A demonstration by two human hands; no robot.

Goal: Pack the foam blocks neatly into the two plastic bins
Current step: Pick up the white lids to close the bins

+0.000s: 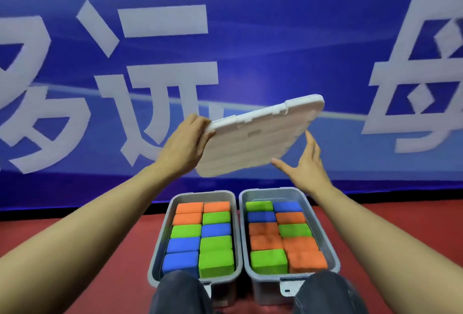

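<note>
Below both hands: two grey plastic bins, left bin (pixel 156 251) and right bin (pixel 332 248), side by side on red floor (pixel 75 251), each filled with orange, green and blue foam blocks (pixel 216 246) in two neat columns.
Left hand (pixel 184 145): grips the near-left edge of a white rectangular plastic lid (pixel 253 135), tilted above the bins.
Right hand (pixel 307 163): fingers spread, relaxed, fingertips at the lid's right edge.
Beyond the hands: blue banner (pixel 250 38), white characters.
</note>
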